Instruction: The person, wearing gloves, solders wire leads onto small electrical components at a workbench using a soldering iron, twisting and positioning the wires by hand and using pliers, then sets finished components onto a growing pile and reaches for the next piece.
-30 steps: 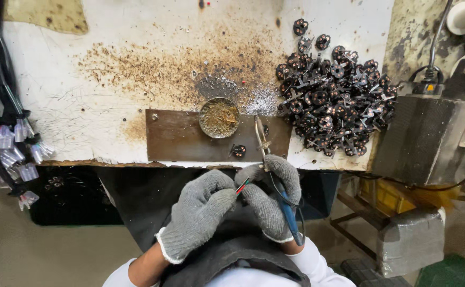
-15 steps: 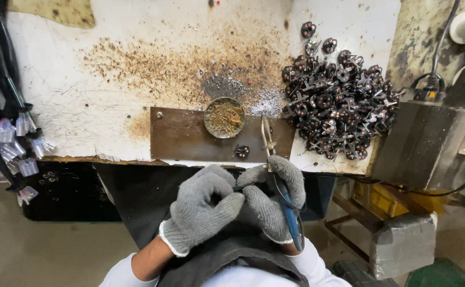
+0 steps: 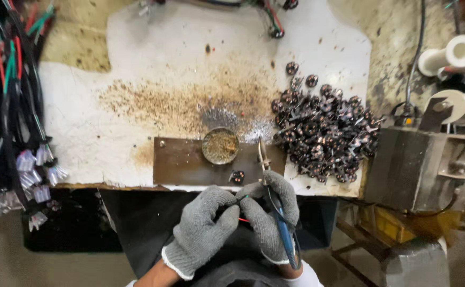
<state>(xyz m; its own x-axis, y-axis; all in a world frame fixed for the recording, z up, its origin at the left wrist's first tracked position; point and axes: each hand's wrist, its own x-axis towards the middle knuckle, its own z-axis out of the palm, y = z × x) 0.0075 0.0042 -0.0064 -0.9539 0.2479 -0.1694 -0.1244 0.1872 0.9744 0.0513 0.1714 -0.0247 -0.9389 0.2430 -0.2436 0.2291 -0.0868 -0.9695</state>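
Since the earlier frame our hands barely shifted: left hand (image 3: 203,231) pinches thin red and green wires (image 3: 241,219), right hand (image 3: 275,212) grips blue-handled pliers (image 3: 281,226), near the table edge. We judge we're working the wire ends; steadiness comes next.

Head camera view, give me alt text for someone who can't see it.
Two grey-gloved hands, left hand and right hand, pinch thin wires; the right also holds blue-handled pliers. Ahead lie a round tin and a pile of small dark parts.

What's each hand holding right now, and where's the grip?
Right hand holds blue-handled pliers by the handles, tips toward the bench. Left hand pinches thin red and green wires near their ends.
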